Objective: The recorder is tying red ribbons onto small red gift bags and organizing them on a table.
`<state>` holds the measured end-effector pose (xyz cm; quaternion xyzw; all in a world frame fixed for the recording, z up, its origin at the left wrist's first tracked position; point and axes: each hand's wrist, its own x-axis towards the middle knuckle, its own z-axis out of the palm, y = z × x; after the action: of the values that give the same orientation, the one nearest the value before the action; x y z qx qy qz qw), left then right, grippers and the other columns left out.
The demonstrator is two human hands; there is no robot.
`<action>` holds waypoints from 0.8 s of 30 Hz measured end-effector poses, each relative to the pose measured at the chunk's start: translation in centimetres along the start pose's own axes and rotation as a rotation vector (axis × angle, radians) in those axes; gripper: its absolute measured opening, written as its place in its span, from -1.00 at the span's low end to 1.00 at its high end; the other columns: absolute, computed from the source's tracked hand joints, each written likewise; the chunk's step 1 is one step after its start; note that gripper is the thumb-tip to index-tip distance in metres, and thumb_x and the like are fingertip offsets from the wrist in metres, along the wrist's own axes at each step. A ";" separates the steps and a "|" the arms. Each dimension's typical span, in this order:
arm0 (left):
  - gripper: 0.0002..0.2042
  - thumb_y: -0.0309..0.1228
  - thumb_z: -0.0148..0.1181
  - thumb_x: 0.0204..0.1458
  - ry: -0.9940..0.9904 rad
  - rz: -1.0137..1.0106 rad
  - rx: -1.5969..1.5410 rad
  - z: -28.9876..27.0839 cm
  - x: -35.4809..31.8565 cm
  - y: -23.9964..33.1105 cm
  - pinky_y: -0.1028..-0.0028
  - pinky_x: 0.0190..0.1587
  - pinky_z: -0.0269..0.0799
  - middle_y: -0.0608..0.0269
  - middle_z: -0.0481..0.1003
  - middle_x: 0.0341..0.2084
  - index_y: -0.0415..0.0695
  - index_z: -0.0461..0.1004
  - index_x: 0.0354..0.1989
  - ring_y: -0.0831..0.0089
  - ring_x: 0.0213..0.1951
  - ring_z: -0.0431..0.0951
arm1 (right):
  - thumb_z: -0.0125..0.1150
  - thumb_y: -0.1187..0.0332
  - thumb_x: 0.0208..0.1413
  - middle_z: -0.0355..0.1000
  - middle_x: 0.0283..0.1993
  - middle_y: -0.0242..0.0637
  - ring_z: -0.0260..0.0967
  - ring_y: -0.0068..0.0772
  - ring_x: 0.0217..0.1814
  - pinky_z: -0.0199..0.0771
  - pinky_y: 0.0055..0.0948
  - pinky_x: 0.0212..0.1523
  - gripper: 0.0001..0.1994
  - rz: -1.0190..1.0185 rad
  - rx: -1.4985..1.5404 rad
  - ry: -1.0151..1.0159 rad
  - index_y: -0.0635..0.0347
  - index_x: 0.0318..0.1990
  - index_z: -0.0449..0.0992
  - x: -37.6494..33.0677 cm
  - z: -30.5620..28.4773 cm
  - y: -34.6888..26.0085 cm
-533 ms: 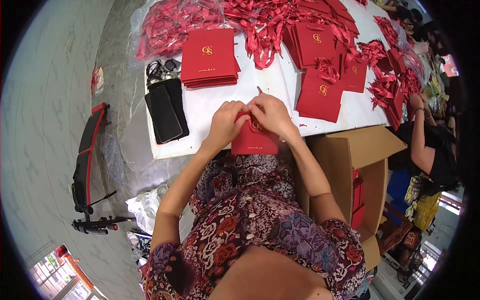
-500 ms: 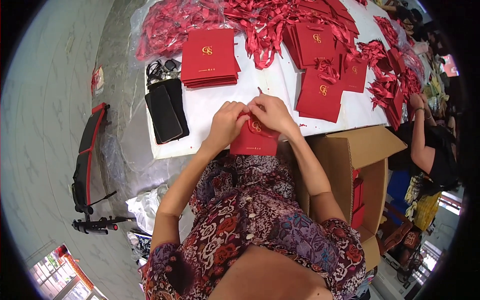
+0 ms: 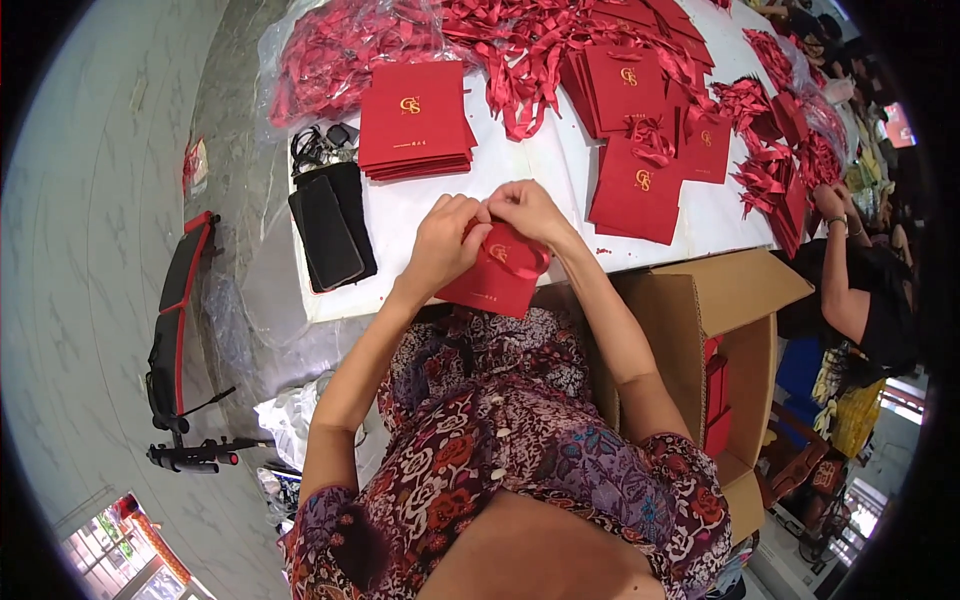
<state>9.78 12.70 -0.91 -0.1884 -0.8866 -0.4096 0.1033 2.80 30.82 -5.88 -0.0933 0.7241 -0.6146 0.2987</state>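
A small red paper bag (image 3: 492, 283) with gold print hangs tilted at the near edge of the white table (image 3: 400, 215). My left hand (image 3: 447, 243) is closed on the bag's top edge. Close beside it, my right hand (image 3: 527, 212) pinches at the same top edge, where a red ribbon (image 3: 527, 262) loops down over the bag's front. The fingertips of both hands nearly meet, and what lies between them is partly hidden. Beyond my left hand stands a neat stack of red bags (image 3: 415, 120).
Loose red ribbons (image 3: 525, 90) and a plastic bag of ribbons (image 3: 350, 60) lie at the back. Ribboned bags (image 3: 640, 190) sit at right. A phone (image 3: 328, 232) lies at left. An open cardboard box (image 3: 660, 330) stands by my right arm; a co-worker's arm (image 3: 843, 270) is farther right.
The bag has turned, its lower end swinging left, and its ribbon loop now shows on the front. My right hand has shifted slightly right and its fingers have moved at the top edge.
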 end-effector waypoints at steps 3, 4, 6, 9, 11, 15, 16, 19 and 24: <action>-0.88 -0.53 0.32 -0.06 0.004 0.011 -0.029 0.8 -0.1 0.6 0.32 -0.29 0.39 0.13 0.47 -0.46 -0.21 0.48 -0.39 0.17 -0.38 0.46 | 0.27 0.26 0.10 0.48 -0.57 -0.34 0.35 -0.60 -0.54 0.34 -0.51 -0.48 -0.76 0.008 -0.202 0.318 0.30 -0.36 0.63 0.8 -0.9 -0.3; -0.88 -0.53 0.32 -0.06 0.006 0.009 -0.025 0.8 -0.2 0.1 0.32 -0.29 0.39 0.13 0.47 -0.46 -0.21 0.48 -0.39 0.17 -0.38 0.46 | 0.27 0.22 0.10 0.48 -0.58 -0.31 0.38 -0.56 -0.54 0.36 -0.47 -0.47 -0.74 -0.048 -0.236 0.389 0.29 -0.35 0.63 0.7 -0.9 -0.7; -0.89 -0.51 0.32 -0.04 0.063 -0.125 -0.009 1.0 -0.7 -1.3 0.31 -0.31 0.40 0.14 0.47 -0.47 -0.20 0.50 -0.37 0.20 -0.42 0.47 | 0.28 0.14 0.10 0.50 -0.57 -0.24 0.47 -0.38 -0.52 0.41 -0.34 -0.43 -0.69 -0.086 -0.256 0.473 0.27 -0.35 0.62 0.2 -1.2 -1.4; -0.88 -0.47 0.31 -0.02 0.047 -0.257 -0.059 1.4 -0.9 -2.2 0.25 -0.25 0.42 0.13 0.48 -0.46 -0.19 0.52 -0.34 0.14 -0.33 0.53 | 0.28 0.09 0.11 0.51 -0.55 -0.17 0.49 -0.21 -0.49 0.44 -0.26 -0.37 -0.64 -0.113 -0.493 0.572 0.27 -0.39 0.60 -0.5 -3.0 -0.5; -0.87 -0.44 0.31 0.00 0.079 -0.238 -0.051 1.9 -0.7 -2.8 0.25 -0.26 0.43 0.14 0.49 -0.45 -0.18 0.55 -0.30 0.17 -0.34 0.54 | 0.28 0.05 0.09 0.54 -0.50 -0.12 0.51 -0.09 -0.42 0.46 -0.20 -0.31 -0.62 -0.058 -0.536 0.570 0.26 -0.44 0.58 -0.9 -2.5 -1.2; -0.87 -0.39 0.31 0.01 0.161 -0.171 0.198 3.6 1.4 -3.5 0.25 -0.28 0.44 0.15 0.54 -0.44 -0.14 0.56 -0.31 0.17 -0.35 0.55 | 0.33 0.08 0.05 0.56 -0.46 -0.12 0.53 -0.07 -0.37 0.47 -0.21 -0.29 -0.65 0.001 -0.746 0.554 0.24 -0.42 0.59 -0.6 -1.3 -1.7; -0.87 -0.37 0.31 0.00 0.150 -0.157 0.281 4.0 1.9 -3.7 0.22 -0.28 0.44 0.15 0.55 -0.41 -0.13 0.56 -0.32 0.17 -0.34 0.55 | 0.34 0.07 0.03 0.56 -0.46 -0.14 0.54 -0.08 -0.37 0.47 -0.23 -0.29 -0.65 0.001 -0.790 0.520 0.24 -0.41 0.59 -0.5 -1.1 -1.7; -0.86 -0.36 0.33 -0.02 0.114 -0.199 0.359 5.3 2.4 -4.5 0.20 -0.27 0.43 0.16 0.57 -0.44 -0.12 0.56 -0.33 0.17 -0.33 0.56 | 0.34 0.17 0.02 0.55 -0.45 -0.06 0.53 0.01 -0.35 0.48 -0.13 -0.27 -0.72 -0.076 -0.796 0.527 0.25 -0.43 0.59 -0.3 -0.8 -1.0; -0.86 -0.38 0.33 -0.03 0.111 -0.392 0.080 5.4 2.4 -3.7 0.27 -0.30 0.46 0.17 0.59 -0.51 -0.15 0.56 -0.34 0.22 -0.41 0.59 | 0.31 0.22 0.06 0.55 -0.47 -0.14 0.53 -0.18 -0.39 0.48 -0.26 -0.30 -0.74 -0.126 -0.474 0.528 0.29 -0.36 0.58 -0.8 -0.6 -0.1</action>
<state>5.92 15.21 -6.14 0.0150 -0.9147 -0.3963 0.0777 3.13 31.71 -5.48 -0.0423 0.8915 -0.4498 0.0329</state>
